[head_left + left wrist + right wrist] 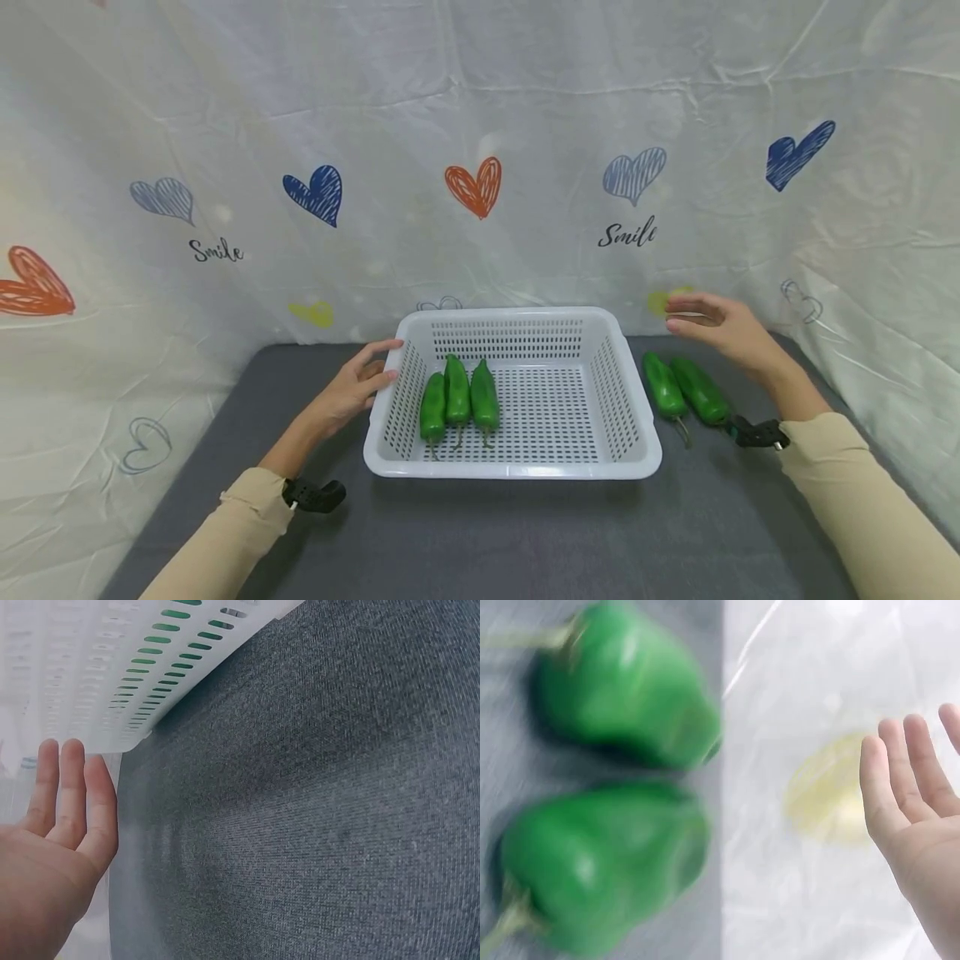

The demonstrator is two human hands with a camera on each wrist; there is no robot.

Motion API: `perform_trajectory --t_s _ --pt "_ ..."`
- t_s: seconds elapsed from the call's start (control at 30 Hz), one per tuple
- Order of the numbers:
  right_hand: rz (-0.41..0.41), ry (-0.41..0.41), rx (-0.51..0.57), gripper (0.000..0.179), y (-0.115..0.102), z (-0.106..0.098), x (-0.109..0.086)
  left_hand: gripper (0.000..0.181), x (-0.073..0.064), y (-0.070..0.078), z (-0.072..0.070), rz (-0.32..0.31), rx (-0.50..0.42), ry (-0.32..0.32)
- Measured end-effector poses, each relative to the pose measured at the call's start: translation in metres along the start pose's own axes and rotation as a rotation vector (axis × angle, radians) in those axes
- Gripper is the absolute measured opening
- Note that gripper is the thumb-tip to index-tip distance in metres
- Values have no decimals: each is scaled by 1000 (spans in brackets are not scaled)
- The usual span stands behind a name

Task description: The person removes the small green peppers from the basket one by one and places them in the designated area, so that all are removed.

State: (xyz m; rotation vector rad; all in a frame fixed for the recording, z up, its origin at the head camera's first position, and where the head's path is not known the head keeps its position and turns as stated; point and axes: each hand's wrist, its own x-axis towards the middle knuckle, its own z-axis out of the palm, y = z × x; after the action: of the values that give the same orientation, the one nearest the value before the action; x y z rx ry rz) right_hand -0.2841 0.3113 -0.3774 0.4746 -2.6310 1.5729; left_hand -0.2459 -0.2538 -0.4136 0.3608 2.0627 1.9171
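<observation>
A white plastic basket [517,468] with slotted walls sits mid-table, three green peppers [457,400] lying side by side in its left half, stems toward the near wall. At its left rim is my left hand [352,392], fingertips touching or nearly touching the edge. The left wrist view shows fairly straight fingers [72,787] beside the slotted outer wall [142,667]. To the right of the basket lie two more green peppers, one [663,385] nearer the basket and one [701,390] farther right. My right hand [720,329] hovers above and behind them, fingers extended, holding nothing.
Dark grey cloth covers the table [517,542]. Behind it hangs a pale sheet [405,208] printed with hearts and "Smile". Each wrist wears a black strap with a small device, one on the left [315,497] and one on the right [757,433].
</observation>
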Motion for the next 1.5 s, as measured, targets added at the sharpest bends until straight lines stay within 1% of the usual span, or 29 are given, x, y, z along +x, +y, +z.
perform_trajectory --t_s 0.1,0.2,0.33,0.53,0.57,0.7,0.77,0.8,0.9,1.07,1.27,1.5 --pt "-15 -2 4 49 -14 6 4 59 -3 6 4 -4 9 -3" --pt "-15 -13 -16 47 -28 12 7 60 -7 12 9 -7 21 -3" --pt "-32 -47 3 47 -44 22 14 60 -10 14 11 0 25 -1" --pt "-66 -91 81 49 -58 38 27 60 -9 13 11 2 24 -1" --pt "-70 -95 86 49 -64 41 27 60 -7 10 10 1 22 -1" --pt "-88 -119 130 51 -75 54 36 60 -1 -1 4 7 18 7" --pt "-101 -134 155 51 -80 60 39 59 2 -6 1 7 20 16" --pt "-108 -140 168 52 -78 63 43 58 2 -6 0 9 23 19" --pt "-130 -148 178 51 -83 70 47 57 3 -5 -1 15 37 23" --pt "-134 -149 203 49 -93 82 53 57 3 -4 -2 22 48 17" --pt "-156 -203 274 49 -103 98 61 58 1 -4 -1 17 60 20" --pt "-161 -253 312 49 -110 121 70 58 -1 -4 -1 20 62 27"
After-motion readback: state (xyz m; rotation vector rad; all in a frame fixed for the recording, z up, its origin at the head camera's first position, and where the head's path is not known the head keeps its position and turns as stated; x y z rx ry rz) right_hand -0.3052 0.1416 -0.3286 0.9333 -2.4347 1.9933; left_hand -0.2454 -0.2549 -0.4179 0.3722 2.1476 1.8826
